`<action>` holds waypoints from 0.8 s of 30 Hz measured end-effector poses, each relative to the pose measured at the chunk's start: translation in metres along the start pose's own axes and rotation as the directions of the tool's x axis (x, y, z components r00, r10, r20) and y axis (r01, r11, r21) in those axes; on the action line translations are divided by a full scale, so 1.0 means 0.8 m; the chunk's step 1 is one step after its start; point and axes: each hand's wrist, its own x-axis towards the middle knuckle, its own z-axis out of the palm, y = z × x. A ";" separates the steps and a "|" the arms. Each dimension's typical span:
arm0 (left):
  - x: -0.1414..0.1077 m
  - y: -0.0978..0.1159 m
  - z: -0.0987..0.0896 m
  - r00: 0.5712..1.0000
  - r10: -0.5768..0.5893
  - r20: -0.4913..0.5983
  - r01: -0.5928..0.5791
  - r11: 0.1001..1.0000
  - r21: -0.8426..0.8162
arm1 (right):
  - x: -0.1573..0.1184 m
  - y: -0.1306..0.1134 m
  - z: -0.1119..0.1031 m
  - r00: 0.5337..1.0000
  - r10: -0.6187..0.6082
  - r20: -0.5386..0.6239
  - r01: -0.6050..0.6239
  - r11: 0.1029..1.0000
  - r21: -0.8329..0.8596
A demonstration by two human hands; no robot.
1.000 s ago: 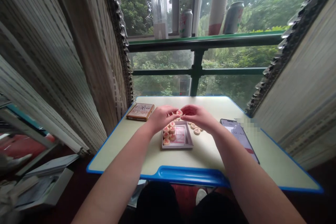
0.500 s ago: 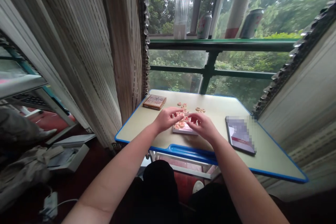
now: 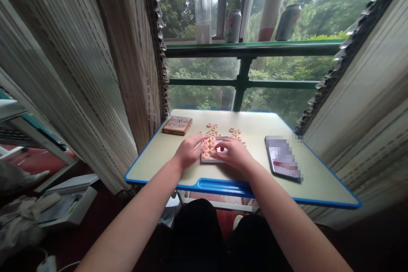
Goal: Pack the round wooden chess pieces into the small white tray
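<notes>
White box (image 3: 210, 161) partly hidden by right hand (image 3: 236, 153), left hand (image 3: 188, 152) beside red-marked pieces (image 3: 206, 149), both grips unclear

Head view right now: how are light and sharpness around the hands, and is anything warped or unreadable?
In the head view, window daylight brightens the table, while the floor sits dark; in the head view, pieces between the hands show red marks too small to read surely; the head view stretches the left curtain near the edge and pixelates the phone.
</notes>
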 end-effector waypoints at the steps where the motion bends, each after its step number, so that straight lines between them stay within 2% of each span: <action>1: 0.000 0.000 0.000 1.000 -0.016 -0.004 0.016 1.000 -0.002 | 0.000 0.000 0.001 1.000 -0.004 -0.005 0.004 1.000 -0.005; 8: 0.002 0.001 0.000 0.996 -0.044 -0.078 0.047 0.998 0.029 | 0.003 -0.004 0.003 1.000 -0.025 -0.008 0.025 1.000 -0.009; 15: 0.001 -0.004 0.001 0.995 -0.055 -0.087 0.059 0.997 0.047 | 0.002 -0.002 0.000 1.000 -0.023 -0.003 0.023 0.999 0.026; 20: 0.001 -0.010 0.003 0.992 -0.081 -0.098 0.085 0.996 0.031 | 0.000 0.000 -0.004 0.999 0.026 -0.021 -0.026 1.000 0.015; 24: 0.000 -0.011 0.002 0.989 -0.084 -0.121 0.089 0.995 0.045 | 0.000 0.000 -0.005 1.000 0.005 -0.015 -0.005 1.000 0.025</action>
